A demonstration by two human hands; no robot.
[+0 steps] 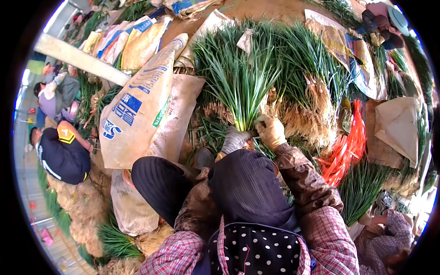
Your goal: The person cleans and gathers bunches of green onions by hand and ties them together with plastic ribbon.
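Observation:
A bunch of green onions (242, 107) stands upright before my knees, its long leaves fanned out at the top. Around its lower end my left hand (236, 139), in a greyish glove, is closed. My right hand (271, 131), in a pale yellow glove, is just right of the bunch's base. Its fingers are curled together, and whatever they hold is hidden. Behind the hands lies a large heap of the same plants (293, 55), with pale stringy roots (316, 112) hanging toward me.
Printed woven sacks (137, 103) lie at my left. Red plastic strips (346, 149) spread on the right, beside a tan sack (396, 130). More green plants (364, 190) lie nearer on the right. Other people sit at the left (64, 153), upper right and lower right.

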